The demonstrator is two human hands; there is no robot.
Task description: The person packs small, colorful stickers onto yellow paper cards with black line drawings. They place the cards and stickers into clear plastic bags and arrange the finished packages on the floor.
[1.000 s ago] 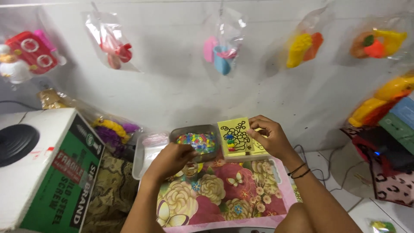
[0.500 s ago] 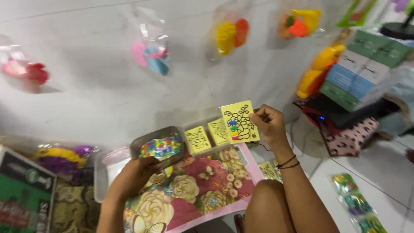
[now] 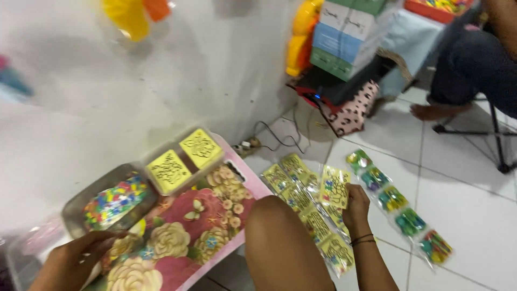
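Right hand (image 3: 355, 207) pinches a yellow patterned card (image 3: 335, 188) above the floor row of cards (image 3: 312, 215); left hand (image 3: 75, 258), loosely curled, empty, rests beside the metal bead tray (image 3: 75, 202) on the floral board (image 3: 226, 213).

White tiled floor (image 3: 463, 194): strip of yellow card packets (image 3: 307, 205) beside the floral tray (image 3: 177, 242), strip of bead packets (image 3: 398, 207) further from it.

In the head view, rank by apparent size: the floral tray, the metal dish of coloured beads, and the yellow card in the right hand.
1. Floral-patterned pink tray, clearly largest.
2. Metal dish of coloured beads.
3. Yellow patterned card held in the right hand, smallest.
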